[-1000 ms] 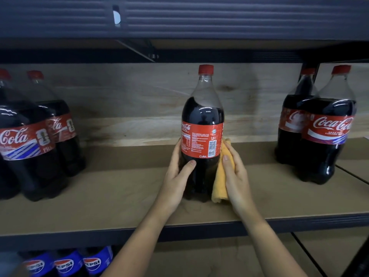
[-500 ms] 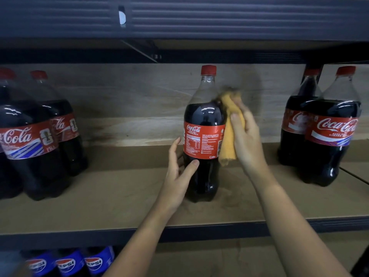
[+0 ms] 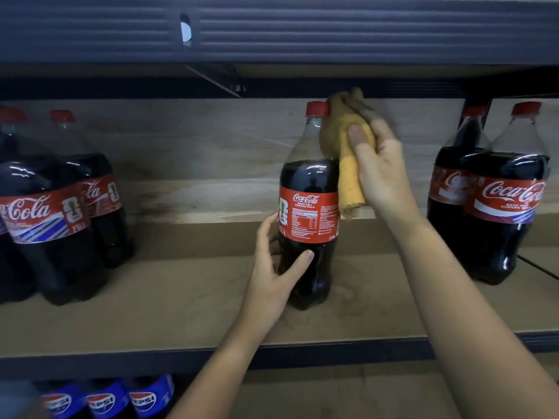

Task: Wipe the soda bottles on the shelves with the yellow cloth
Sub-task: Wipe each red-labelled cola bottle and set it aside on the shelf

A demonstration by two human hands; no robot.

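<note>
On the middle shelf (image 3: 181,313) of a dark metal rack, one cola bottle (image 3: 308,207) stands upright by itself, red cap on. The left hand (image 3: 272,276) steadies it low down, thumb across the front below the label and fingers curled round the left side, a narrow grip on the bottle. The right hand (image 3: 381,173) holds the yellow cloth (image 3: 351,176) bunched in its grip, pressing it against the bottle's clear shoulder and neck, just beside the cap. More cola bottles (image 3: 496,207) stand well apart to the right, others (image 3: 51,219) to the left, and blue-labelled bottles (image 3: 106,400) show on the shelf below. Judging from this, the risk is tipping: a sideways push this high on a tall bottle could topple it if the lower hand loosens. The cloth's hanging tail might also snag.
</note>
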